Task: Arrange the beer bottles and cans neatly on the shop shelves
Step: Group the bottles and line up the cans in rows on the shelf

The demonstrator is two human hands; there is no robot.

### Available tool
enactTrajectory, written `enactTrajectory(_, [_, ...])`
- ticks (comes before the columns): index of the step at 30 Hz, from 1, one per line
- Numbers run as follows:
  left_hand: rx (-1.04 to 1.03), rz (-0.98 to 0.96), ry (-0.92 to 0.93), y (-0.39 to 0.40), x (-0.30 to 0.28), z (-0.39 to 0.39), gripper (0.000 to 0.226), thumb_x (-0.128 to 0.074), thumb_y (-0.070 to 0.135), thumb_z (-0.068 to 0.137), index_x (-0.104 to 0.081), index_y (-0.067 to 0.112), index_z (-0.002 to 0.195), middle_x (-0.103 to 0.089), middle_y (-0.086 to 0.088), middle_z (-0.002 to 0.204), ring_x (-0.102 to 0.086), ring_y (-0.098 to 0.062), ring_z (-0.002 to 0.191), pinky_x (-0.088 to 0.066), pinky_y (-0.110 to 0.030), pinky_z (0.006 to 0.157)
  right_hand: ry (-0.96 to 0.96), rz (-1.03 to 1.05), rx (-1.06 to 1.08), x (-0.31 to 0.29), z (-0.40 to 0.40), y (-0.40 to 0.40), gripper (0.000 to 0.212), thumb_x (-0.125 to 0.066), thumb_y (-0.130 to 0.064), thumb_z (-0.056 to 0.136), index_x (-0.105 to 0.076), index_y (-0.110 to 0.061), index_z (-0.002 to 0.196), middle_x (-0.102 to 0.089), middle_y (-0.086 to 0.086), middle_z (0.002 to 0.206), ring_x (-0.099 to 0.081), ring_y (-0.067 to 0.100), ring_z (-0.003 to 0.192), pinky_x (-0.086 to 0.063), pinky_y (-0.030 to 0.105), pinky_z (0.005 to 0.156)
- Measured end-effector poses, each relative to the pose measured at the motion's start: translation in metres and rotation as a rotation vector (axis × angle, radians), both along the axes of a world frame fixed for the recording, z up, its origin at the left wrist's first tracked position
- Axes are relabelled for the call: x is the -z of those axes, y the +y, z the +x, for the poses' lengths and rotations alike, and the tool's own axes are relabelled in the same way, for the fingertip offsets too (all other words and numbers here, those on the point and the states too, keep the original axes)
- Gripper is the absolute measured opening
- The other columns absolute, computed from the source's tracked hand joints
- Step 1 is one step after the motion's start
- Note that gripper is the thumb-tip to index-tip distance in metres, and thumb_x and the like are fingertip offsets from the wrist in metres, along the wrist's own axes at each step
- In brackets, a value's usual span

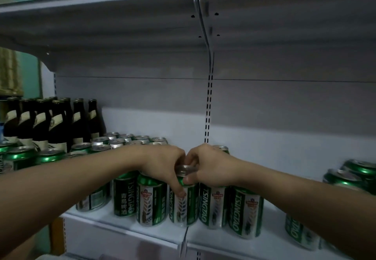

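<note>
Two bare hands are seen meeting at the centre of the view over one can (pixel 184 196), which stands upright at the front edge of the white shelf (pixel 270 237), right above the seam between two shelf boards. The left hand (pixel 162 164) is curled over the can's top from 9 o'clock, its thumb pressed down the can's front face. The right hand (pixel 211 166) is wrapped around the silver rim from 3 o'clock, its thumb laid against the green shoulder. The can is therefore gripped by both hands.

The gripped can is green with a silver lid, a white panel bearing a wheat-ear drawing, and "TSINGTAO" lettered vertically.

Six cans can be counted in the front row (pixel 211 206), the gripped one included, all touching or nearly touching. At 4 o'clock a further can (pixel 299 233) is partly hidden behind the right forearm, and two more (pixel 352 176) are seen at 3 o'clock.

Farther back, at 10 o'clock, a cluster of silver-topped cans (pixel 122 140) is packed too tightly to be counted. Beyond them, at 9 o'clock, roughly seven dark bottles (pixel 59 121) with cream labels are stood upright against the back panel. The grey underside of an upper shelf (pixel 122 25) is seen at 12 o'clock.
</note>
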State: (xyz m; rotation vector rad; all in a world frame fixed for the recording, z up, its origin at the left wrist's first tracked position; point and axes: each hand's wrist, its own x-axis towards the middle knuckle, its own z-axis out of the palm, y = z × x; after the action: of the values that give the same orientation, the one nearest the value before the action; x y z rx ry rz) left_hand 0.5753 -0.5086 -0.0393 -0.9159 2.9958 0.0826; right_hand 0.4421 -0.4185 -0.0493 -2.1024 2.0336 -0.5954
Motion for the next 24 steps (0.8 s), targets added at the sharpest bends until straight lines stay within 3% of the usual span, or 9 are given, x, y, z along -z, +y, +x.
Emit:
enactTrajectory(4, [0.009, 0.120, -0.077, -0.002, -0.011, 0.000, 0.059, -0.085, 0.048, 0.067, -0.059, 0.021, 0.112, -0.069, 0.005, 0.106, -0.066, -0.013, 0.097, -0.054, -0.036, 0.091, 0.052, -0.009, -0.037, -0.010, -0.004, 0.000, 0.036, -0.077, -0.034, 0.084, -0.066, -0.015, 0.112, -0.068, 0.002, 0.108, -0.065, 0.018, 0.097, -0.055, 0.037, 0.089])
enactTrajectory(6, [-0.002, 0.105, -0.090, 0.000, -0.027, -0.004, 0.061, -0.081, 0.051, 0.072, -0.057, 0.019, 0.118, -0.067, 0.006, 0.110, -0.063, -0.011, 0.100, -0.052, -0.029, 0.089, 0.012, -0.076, -0.037, -0.021, -0.010, 0.003, 0.034, -0.072, -0.035, 0.087, -0.065, -0.014, 0.113, -0.067, 0.002, 0.110, -0.064, 0.018, 0.099, -0.055, 0.037, 0.090])
enactTrajectory(10, [0.008, 0.040, 0.038, 0.006, -0.063, -0.019, 0.081, -0.066, 0.068, 0.068, -0.049, 0.024, 0.133, -0.060, 0.010, 0.119, -0.058, -0.007, 0.106, -0.045, -0.020, 0.085, -0.063, -0.202, 0.039, -0.053, -0.034, 0.017, 0.024, -0.062, -0.031, 0.096, -0.068, -0.011, 0.107, -0.071, 0.003, 0.100, -0.068, 0.018, 0.089, -0.057, 0.033, 0.080])
enactTrajectory(14, [0.066, -0.013, 0.142, 0.013, -0.082, -0.046, 0.071, -0.059, 0.071, 0.072, -0.057, 0.024, 0.125, -0.063, 0.009, 0.116, -0.059, -0.011, 0.108, -0.049, -0.029, 0.095, -0.075, -0.250, 0.155, -0.081, -0.067, 0.044, 0.025, -0.055, -0.032, 0.100, -0.068, -0.011, 0.097, -0.072, 0.004, 0.087, -0.069, 0.016, 0.072, -0.057, 0.032, 0.066])
enactTrajectory(20, [0.171, -0.062, 0.389, 0.033, -0.085, -0.111, 0.051, -0.050, 0.064, 0.089, -0.066, 0.021, 0.112, -0.067, 0.003, 0.107, -0.062, -0.015, 0.098, -0.052, -0.041, 0.091, -0.079, -0.332, 0.344, -0.099, -0.128, 0.093, 0.028, -0.055, -0.031, 0.099, -0.069, -0.008, 0.091, -0.073, 0.005, 0.084, -0.066, 0.016, 0.066, -0.053, 0.026, 0.058])
enactTrajectory(24, [0.259, -0.021, 0.380, 0.059, -0.077, -0.168, 0.047, -0.052, 0.061, 0.091, -0.068, 0.019, 0.107, -0.068, 0.001, 0.100, -0.063, -0.015, 0.090, -0.052, -0.035, 0.081, -0.084, -0.318, 0.456, -0.092, -0.171, 0.126, 0.027, -0.056, -0.029, 0.099, -0.068, -0.007, 0.089, -0.073, 0.006, 0.083, -0.066, 0.017, 0.064, -0.051, 0.026, 0.054])
